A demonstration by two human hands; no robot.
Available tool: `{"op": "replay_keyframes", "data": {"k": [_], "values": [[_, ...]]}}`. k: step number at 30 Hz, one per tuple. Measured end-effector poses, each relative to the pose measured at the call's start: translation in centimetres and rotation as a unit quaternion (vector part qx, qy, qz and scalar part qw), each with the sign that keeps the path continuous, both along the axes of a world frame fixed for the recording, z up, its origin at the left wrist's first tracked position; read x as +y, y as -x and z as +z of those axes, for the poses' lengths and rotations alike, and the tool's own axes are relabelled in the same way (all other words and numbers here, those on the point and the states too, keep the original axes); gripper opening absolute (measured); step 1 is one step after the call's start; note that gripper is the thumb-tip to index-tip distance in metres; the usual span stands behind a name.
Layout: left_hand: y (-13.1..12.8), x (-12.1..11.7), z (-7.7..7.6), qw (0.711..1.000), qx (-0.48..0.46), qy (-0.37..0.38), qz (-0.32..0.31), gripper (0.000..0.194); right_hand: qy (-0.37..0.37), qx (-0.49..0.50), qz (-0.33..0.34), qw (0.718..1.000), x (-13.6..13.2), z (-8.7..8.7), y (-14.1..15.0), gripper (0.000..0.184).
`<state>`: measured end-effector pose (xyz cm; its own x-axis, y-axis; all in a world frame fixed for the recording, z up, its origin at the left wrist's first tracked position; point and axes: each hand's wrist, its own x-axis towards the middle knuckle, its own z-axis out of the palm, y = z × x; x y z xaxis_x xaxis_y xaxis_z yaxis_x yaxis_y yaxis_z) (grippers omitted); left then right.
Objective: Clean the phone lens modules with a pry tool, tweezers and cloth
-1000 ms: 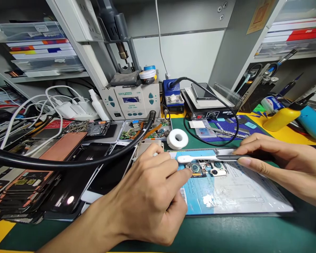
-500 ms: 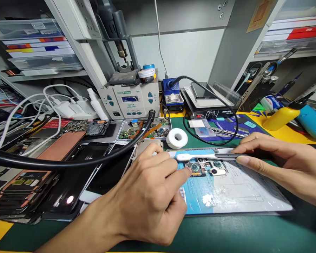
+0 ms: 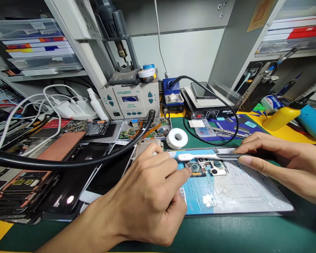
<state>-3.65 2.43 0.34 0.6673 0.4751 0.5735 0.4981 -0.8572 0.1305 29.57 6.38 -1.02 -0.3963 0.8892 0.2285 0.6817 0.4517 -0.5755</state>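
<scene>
My right hand [image 3: 276, 168] holds a toothbrush [image 3: 202, 157] by its dark grey handle, pinched between thumb and fingers. The white brush head points left, just above a phone camera module [image 3: 195, 168] with several round lenses. My left hand [image 3: 150, 196] has its fingers curled, and a fingertip presses the module's left end. The module lies on a blue and white sheet-covered pad [image 3: 242, 196]. The bristles are hidden from view, and so is the inner side of my left hand.
Phones and stripped phone parts [image 3: 52, 175] crowd the left side. A thick black hose [image 3: 107, 160] crosses to the hot air station [image 3: 133, 102]. A white tape roll [image 3: 177, 138] sits behind the pad. A yellow bottle [image 3: 281, 117] lies at the right.
The toothbrush and my right hand have shifted very slightly to the right. My left hand and the camera module stay in place.
</scene>
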Motion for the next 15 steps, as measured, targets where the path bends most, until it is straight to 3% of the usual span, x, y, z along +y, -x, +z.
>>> {"op": "replay_keyframes", "data": {"k": [15], "values": [[-0.11,-0.06,0.10,1.000,0.002,0.002,0.009,0.028,-0.004,0.002,0.006,1.000,0.07,-0.03,0.40,0.023]]}}
